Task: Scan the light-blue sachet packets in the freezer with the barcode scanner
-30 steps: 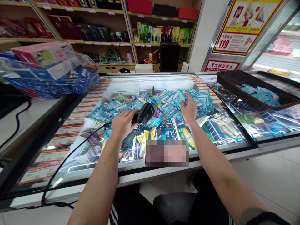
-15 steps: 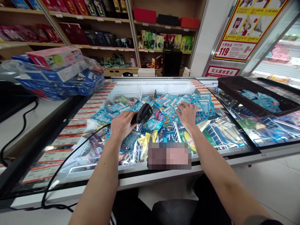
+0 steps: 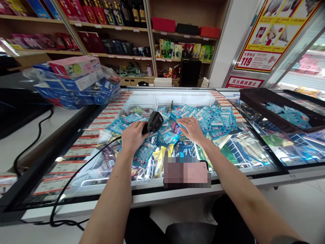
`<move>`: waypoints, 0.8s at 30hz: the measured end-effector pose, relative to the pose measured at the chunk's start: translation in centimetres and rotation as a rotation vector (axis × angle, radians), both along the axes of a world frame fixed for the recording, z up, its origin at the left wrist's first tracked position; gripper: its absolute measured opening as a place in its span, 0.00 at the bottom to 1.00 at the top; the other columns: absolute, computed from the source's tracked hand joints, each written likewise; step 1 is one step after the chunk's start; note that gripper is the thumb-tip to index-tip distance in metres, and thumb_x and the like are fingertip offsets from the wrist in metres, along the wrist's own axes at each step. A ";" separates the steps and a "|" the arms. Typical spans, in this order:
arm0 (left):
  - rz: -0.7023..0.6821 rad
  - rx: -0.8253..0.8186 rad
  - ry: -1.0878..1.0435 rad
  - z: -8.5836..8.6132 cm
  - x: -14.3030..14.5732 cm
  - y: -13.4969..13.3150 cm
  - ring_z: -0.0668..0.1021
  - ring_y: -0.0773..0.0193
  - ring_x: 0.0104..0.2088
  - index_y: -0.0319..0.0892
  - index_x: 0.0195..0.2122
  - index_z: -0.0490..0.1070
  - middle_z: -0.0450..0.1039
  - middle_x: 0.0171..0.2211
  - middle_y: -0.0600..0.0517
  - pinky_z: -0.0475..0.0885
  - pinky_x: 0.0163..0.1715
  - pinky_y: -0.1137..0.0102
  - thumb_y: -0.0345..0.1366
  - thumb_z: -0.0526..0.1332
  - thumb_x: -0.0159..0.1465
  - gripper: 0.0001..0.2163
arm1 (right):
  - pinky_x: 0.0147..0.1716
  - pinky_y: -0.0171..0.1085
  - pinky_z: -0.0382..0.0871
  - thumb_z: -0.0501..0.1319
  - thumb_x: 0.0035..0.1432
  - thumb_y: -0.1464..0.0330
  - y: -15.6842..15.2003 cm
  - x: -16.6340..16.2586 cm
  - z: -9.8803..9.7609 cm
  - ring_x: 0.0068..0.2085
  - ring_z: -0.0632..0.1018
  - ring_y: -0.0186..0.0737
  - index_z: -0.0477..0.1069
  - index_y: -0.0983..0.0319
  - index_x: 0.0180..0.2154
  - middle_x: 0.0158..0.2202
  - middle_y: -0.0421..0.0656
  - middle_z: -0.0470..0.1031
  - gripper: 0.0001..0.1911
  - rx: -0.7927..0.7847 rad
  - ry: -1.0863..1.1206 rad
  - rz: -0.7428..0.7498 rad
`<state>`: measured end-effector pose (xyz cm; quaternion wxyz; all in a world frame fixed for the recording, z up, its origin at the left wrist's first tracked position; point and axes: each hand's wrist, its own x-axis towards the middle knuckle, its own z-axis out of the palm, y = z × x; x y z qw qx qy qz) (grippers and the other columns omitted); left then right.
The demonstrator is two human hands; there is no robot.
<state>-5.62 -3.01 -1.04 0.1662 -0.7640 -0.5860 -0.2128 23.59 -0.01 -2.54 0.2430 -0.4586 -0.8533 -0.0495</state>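
Note:
My left hand (image 3: pixel 133 135) is closed round the handle of a black barcode scanner (image 3: pixel 153 122), whose head points over the pile in the open chest freezer (image 3: pixel 162 96). The scanner's black cable (image 3: pixel 76 176) trails back over the freezer's front edge. My right hand (image 3: pixel 191 128) lies palm down, fingers spread, on a heap of blue ice-cream packets (image 3: pixel 215 118). It rests on the packets near the scanner and holds none of them. A ring shows on one finger.
A black basket (image 3: pixel 256 98) with more blue packets sits on the glass lid at right. Wrapped blue and pink boxes (image 3: pixel 73 81) are stacked at left. Shelves of goods (image 3: pixel 114 44) stand behind. Price tags line the freezer's left rim (image 3: pixel 83 135).
My right hand has slid left and nearer across the blue packets, from gripping at the pile to lying flat. The left hand with the scanner has barely shifted. The view has tilted down a little.

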 end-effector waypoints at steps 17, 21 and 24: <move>0.098 0.068 -0.107 0.7 -0.3 -0.6 0.73 0.52 0.48 0.45 0.49 0.68 0.74 0.42 0.47 0.66 0.37 0.64 0.40 0.57 0.60 0.15 | 0.50 0.42 0.66 0.48 0.67 0.58 0.9 -3.1 0.3 0.50 0.73 0.41 0.68 0.58 0.52 0.49 0.45 0.73 0.19 -0.090 -0.070 0.227; 0.070 0.090 -0.098 0.6 -0.3 -0.7 0.74 0.52 0.46 0.45 0.48 0.68 0.74 0.41 0.47 0.66 0.37 0.64 0.40 0.57 0.60 0.15 | 0.49 0.42 0.67 0.47 0.66 0.55 0.4 -4.3 0.7 0.52 0.71 0.43 0.62 0.56 0.58 0.52 0.46 0.71 0.24 -0.017 -0.041 0.040; 0.066 0.098 -0.090 0.6 -0.3 -0.7 0.74 0.52 0.46 0.45 0.47 0.68 0.74 0.41 0.46 0.67 0.37 0.64 0.40 0.57 0.60 0.14 | 0.50 0.46 0.65 0.51 0.62 0.49 0.3 -5.5 0.9 0.55 0.67 0.49 0.60 0.57 0.60 0.57 0.49 0.66 0.31 0.018 -0.107 0.024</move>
